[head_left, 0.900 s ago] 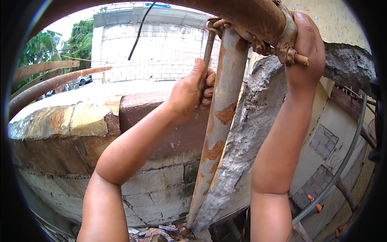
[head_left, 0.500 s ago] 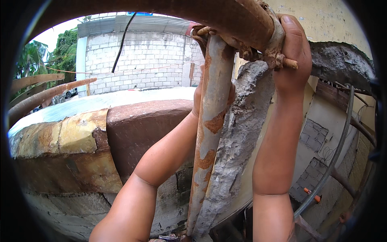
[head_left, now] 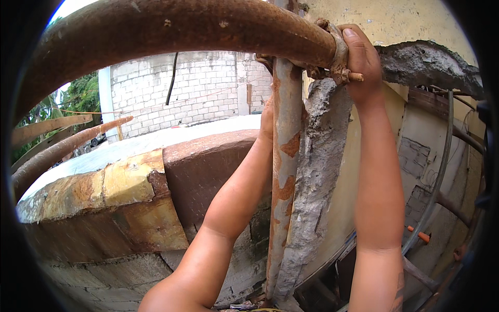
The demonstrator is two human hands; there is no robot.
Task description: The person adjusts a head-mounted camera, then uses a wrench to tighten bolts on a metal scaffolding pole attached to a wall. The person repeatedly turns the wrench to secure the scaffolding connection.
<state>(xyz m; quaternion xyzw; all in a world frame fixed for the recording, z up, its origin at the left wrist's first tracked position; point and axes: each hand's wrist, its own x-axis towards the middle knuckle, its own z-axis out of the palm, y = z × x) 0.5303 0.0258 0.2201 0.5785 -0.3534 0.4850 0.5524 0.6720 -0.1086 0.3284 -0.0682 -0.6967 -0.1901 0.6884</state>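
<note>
Since the earliest frame the brown pipe [head_left: 208, 31] has dropped lower and shows broader, and the left hand [head_left: 266, 119], seen whole then around a thin rod, has slipped mostly behind the post [head_left: 286, 119].

The brown pipe arches from ten o'clock over twelve, ending between one and two at a rusty clamp [head_left: 340, 58] with a bolt [head_left: 356, 77] jutting right. The right hand, at two o'clock, is curled on the clamp, thumb uppermost, fingers out of sight behind. The left hand, near one o'clock close to centre, is well apart from it; the post hides its fingers, so I cannot tell what it grips.

The post, grey with rust patches, runs from just past twelve down to six, with broken concrete [head_left: 317, 171] just beside it towards three. A rusty metal sheet [head_left: 130, 179] lies at nine; a cable [head_left: 172, 83] hangs before a pale block wall [head_left: 208, 88] between ten and eleven.
</note>
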